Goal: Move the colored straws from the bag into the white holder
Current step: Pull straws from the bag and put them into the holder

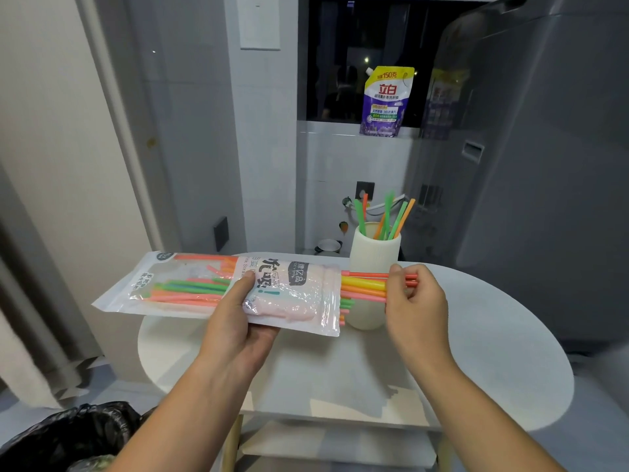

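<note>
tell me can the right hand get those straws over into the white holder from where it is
Probably yes. The right hand grips the straw ends sticking out of the bag, directly in front of the white holder. The holder's mouth is open with only a few straws inside, and nothing blocks the lift.

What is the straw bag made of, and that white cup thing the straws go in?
The bag looks like thin, glossy plastic film: partly see-through, so the straws show inside, and it crinkles and shines. The white holder looks like matte plastic or maybe ceramic, with fine upright ribs and no shine; the picture cannot settle which.
</note>
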Demonstrator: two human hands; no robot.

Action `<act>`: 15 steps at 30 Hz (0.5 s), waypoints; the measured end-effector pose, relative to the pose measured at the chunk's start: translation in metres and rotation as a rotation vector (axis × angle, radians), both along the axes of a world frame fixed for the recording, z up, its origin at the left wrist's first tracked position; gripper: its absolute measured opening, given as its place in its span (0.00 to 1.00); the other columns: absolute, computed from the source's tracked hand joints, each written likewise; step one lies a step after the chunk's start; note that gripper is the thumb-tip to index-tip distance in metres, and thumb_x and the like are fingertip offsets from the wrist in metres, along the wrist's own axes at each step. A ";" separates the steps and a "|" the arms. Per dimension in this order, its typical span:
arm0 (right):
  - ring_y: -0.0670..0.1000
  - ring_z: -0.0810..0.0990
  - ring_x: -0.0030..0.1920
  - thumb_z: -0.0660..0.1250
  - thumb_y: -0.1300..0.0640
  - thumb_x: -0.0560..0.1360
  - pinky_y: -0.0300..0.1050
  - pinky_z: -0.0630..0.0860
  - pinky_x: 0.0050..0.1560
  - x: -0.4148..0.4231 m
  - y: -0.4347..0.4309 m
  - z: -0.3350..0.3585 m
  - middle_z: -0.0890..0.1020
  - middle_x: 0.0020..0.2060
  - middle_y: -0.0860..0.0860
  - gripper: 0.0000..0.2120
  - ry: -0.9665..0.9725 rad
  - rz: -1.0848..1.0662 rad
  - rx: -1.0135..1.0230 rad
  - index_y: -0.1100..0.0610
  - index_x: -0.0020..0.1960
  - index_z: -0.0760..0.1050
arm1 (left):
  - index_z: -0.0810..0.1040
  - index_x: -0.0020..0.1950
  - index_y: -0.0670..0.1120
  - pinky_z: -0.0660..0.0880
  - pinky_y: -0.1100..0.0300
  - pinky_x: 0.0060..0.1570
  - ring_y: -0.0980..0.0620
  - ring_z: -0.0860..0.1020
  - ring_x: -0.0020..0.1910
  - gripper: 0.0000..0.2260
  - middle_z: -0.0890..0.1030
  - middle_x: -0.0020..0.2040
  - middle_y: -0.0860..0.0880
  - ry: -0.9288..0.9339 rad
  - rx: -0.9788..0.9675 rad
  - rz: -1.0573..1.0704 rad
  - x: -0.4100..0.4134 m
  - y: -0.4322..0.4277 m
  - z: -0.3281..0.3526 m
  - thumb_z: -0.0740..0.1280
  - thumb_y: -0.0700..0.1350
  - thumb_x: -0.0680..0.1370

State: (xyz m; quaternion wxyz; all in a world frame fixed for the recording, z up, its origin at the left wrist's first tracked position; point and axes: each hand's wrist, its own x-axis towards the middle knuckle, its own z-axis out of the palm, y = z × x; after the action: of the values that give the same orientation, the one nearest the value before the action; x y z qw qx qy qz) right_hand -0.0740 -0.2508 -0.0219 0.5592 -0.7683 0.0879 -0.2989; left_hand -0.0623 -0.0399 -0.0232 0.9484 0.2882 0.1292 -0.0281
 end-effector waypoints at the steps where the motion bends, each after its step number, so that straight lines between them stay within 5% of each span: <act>1: 0.42 0.80 0.38 0.62 0.47 0.81 0.36 0.75 0.33 0.000 0.001 -0.001 0.81 0.35 0.46 0.13 -0.019 -0.017 -0.006 0.52 0.41 0.73 | 0.83 0.58 0.42 0.83 0.33 0.41 0.44 0.89 0.46 0.08 0.89 0.50 0.43 0.008 -0.005 -0.002 0.000 0.000 0.000 0.69 0.40 0.81; 5: 0.41 0.80 0.35 0.62 0.47 0.81 0.32 0.72 0.29 0.000 0.004 0.001 0.81 0.34 0.42 0.11 -0.058 -0.030 0.087 0.51 0.43 0.74 | 0.82 0.59 0.41 0.84 0.38 0.34 0.44 0.89 0.46 0.08 0.89 0.50 0.42 0.036 -0.019 0.011 0.000 0.001 0.001 0.69 0.39 0.80; 8: 0.47 0.73 0.25 0.64 0.41 0.79 0.40 0.69 0.23 -0.004 0.005 0.002 0.77 0.27 0.46 0.16 -0.009 0.082 0.436 0.54 0.46 0.73 | 0.82 0.60 0.41 0.84 0.38 0.36 0.44 0.88 0.47 0.09 0.89 0.52 0.42 0.043 -0.033 0.019 0.001 0.002 0.002 0.68 0.39 0.81; 12: 0.48 0.67 0.21 0.71 0.32 0.67 0.39 0.66 0.21 -0.006 0.016 0.002 0.70 0.25 0.50 0.28 0.035 0.294 0.732 0.56 0.46 0.72 | 0.82 0.59 0.41 0.84 0.41 0.33 0.45 0.88 0.47 0.08 0.89 0.52 0.43 0.040 -0.066 0.021 0.000 0.001 0.002 0.68 0.39 0.81; 15: 0.47 0.67 0.22 0.74 0.32 0.60 0.40 0.65 0.22 -0.004 0.024 0.001 0.70 0.25 0.49 0.30 0.044 0.389 0.756 0.56 0.44 0.73 | 0.82 0.57 0.41 0.83 0.39 0.33 0.44 0.89 0.46 0.07 0.89 0.50 0.43 0.032 -0.079 0.021 -0.001 0.000 0.002 0.68 0.39 0.81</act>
State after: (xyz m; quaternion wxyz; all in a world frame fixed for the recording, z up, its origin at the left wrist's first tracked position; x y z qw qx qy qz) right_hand -0.0781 -0.2269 -0.0211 0.8455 -0.5177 0.0568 -0.1180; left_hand -0.0633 -0.0401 -0.0212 0.9572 0.2484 0.1461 -0.0278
